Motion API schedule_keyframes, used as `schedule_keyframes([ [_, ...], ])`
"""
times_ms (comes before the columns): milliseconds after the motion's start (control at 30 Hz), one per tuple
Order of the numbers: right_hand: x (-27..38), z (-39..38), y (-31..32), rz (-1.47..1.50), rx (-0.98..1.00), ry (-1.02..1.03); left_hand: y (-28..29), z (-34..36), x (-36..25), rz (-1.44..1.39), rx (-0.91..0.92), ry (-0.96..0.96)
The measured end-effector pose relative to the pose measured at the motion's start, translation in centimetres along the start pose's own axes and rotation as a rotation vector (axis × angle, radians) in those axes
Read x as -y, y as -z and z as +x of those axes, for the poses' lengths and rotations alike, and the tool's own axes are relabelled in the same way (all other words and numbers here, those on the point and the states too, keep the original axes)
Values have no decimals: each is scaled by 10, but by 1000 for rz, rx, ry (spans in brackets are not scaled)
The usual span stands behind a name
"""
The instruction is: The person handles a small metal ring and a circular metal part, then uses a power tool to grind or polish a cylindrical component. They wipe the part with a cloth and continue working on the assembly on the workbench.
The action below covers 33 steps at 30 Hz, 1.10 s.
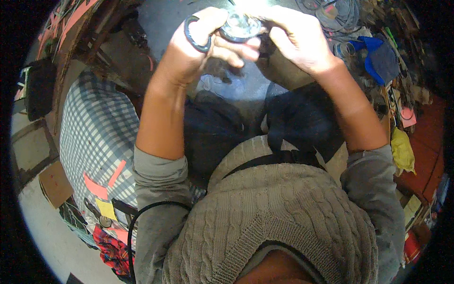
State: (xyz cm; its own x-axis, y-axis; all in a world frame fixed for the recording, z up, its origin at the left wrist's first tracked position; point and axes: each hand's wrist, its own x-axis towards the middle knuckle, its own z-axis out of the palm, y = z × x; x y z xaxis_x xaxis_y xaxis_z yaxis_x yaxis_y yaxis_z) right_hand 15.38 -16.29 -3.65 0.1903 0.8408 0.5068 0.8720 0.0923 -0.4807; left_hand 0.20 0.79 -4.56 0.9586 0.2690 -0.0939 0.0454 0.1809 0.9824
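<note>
A small round piece [240,27] with a dark rim and a shiny, glassy-looking face is at the top of the view. My left hand [185,56] grips it, thumb at its left edge and fingers beneath. A black ring-shaped band [187,32] is looped around the base of the left thumb. Close to the piece's right edge, my right hand [305,41] is closed, thumb and fingers pressed together. Glare from a bright light washes out those fingertips, so whatever they pinch cannot be made out.
A checked cloth [97,128] covers something at my left, with pink strips [97,187] and a yellow paper [105,208] on it. Coiled cable [338,19] lies at the far right, near a blue-and-grey object [378,59]. A yellow bag [402,150] sits at the right.
</note>
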Motion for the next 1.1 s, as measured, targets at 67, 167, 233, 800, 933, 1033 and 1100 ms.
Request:
schedule_keyframes([
  [67, -5, -2, 0, 145, 4, 55, 16, 7, -6, -74, 318, 243],
  [167, -14, -3, -3, 162, 39, 59, 21, 10, 4, -26, 226, 110],
  [233, -19, -5, -5, 112, 54, 24, 20, 12, 9, -123, 170, 84],
  [800, -50, -15, 0, 1040, 199, -634, 20, 25, 31, -36, -218, -17],
  [933, -118, -41, -55, 1091, -126, -1095, 9, 18, 11, 23, -188, -155],
  [1033, -148, -91, -139, 980, -260, -1195, 0, 14, 6, -41, -276, -74],
  [1100, -146, -136, -189, 768, -112, -1395, 0, 13, 7, -23, -311, -16],
])
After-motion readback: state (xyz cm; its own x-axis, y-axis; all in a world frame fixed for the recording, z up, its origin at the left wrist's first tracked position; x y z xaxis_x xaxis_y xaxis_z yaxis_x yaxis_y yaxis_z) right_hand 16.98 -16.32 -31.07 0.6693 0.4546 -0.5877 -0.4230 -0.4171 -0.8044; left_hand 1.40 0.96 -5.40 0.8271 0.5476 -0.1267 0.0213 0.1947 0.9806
